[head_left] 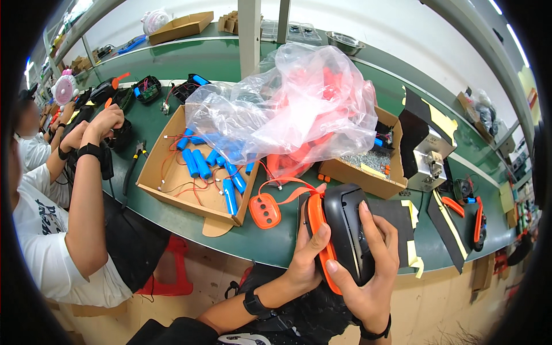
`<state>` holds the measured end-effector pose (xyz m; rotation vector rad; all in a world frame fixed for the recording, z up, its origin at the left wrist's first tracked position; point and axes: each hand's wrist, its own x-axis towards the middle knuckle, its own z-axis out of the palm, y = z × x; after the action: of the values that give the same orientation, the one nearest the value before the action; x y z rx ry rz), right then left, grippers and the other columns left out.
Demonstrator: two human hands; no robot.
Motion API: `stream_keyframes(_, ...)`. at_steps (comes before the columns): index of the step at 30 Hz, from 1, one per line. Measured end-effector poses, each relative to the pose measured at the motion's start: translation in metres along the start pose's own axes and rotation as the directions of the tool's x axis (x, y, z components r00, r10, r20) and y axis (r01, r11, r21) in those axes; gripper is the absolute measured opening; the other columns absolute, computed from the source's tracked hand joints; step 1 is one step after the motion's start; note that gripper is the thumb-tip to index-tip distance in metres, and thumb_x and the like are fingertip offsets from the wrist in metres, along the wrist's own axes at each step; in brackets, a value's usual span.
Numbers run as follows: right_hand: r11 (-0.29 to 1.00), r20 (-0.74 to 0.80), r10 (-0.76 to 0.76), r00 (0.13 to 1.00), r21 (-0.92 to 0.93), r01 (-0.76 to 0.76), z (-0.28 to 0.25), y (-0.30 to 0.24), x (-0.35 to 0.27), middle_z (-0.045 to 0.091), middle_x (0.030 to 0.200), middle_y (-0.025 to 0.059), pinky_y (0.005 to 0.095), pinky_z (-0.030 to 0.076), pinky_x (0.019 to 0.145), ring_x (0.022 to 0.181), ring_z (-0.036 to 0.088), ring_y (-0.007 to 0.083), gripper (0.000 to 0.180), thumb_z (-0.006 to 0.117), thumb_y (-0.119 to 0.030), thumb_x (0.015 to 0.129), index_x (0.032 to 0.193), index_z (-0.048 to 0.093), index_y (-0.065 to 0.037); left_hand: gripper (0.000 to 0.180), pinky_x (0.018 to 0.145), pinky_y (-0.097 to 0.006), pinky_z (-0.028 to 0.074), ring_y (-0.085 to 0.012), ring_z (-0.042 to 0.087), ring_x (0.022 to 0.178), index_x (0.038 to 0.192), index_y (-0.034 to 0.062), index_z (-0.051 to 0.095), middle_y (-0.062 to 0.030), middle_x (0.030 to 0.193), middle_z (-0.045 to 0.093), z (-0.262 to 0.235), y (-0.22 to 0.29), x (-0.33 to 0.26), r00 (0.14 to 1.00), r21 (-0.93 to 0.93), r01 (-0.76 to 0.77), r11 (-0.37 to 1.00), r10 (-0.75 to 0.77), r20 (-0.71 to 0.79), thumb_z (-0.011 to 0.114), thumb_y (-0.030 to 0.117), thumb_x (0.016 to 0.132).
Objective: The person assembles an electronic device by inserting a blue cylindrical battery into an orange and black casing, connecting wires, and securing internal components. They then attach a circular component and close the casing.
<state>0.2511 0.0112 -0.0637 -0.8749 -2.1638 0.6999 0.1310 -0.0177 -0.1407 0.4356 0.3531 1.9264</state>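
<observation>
Black-and-orange casing [341, 237] held between both hands, right at the front edge of the green bench [270, 244]! Our left hand [306, 260] lays its thumb on the orange rim [315, 217], other fingers mostly hidden behind; our right hand [371, 279] curls round the black shell [344, 210], fingers on its right side, thumb low by the orange edge. Whether rim and shell sit flush, we can't tell. Best handling, we reckon: even pressure from both thumbs, never one spot. And mind that orange strap [294, 195], leading from the holed orange piece [265, 211] toward the casing's upper end; we'd want it unpinched.
</observation>
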Motion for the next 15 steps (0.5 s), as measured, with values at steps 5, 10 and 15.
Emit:
stream_keyframes(5,1.0,-0.002,0.01,1.0,0.018,-0.01,-0.0006,0.0025,-0.0003,0.051,0.133,0.0301,0.048,0.047,0.106,0.119,0.058,0.0426,0.085,0.087,-0.025,0.073,0.151,0.06,-0.006,0.083,0.12,-0.044,0.043,-0.0273,0.05,0.143,0.168,0.014,0.016,-0.0146,0.158,0.044,0.0008,0.0016,0.0001,1.0,-0.002,0.009,1.0,-0.009,0.006,0.066,0.035,0.106)
stream_keyframes(10,1.0,0.018,0.029,0.999,0.011,-0.029,-0.0014,0.0025,-0.0011,0.05,0.133,0.0317,0.0496,0.046,0.106,0.121,0.057,0.0441,0.086,0.088,-0.029,0.074,0.152,0.059,-0.007,0.085,0.121,-0.044,0.042,-0.0279,0.049,0.144,0.168,0.0138,0.016,-0.0152,0.158,0.043,0.0009,0.0026,-0.0006,1.0,0.018,0.023,1.0,-0.023,-0.009,0.067,0.038,0.105)
stream_keyframes(15,1.0,0.021,0.02,1.0,-0.015,-0.02,-0.0019,0.0017,-0.0015,0.049,0.134,0.0328,0.0503,0.046,0.105,0.12,0.056,0.0453,0.087,0.088,-0.031,0.074,0.152,0.059,-0.008,0.085,0.121,-0.044,0.042,-0.0283,0.048,0.145,0.168,0.0138,0.016,-0.0152,0.159,0.042,0.0019,0.0026,0.0007,1.0,0.031,0.021,0.999,-0.02,-0.014,0.067,0.04,0.104)
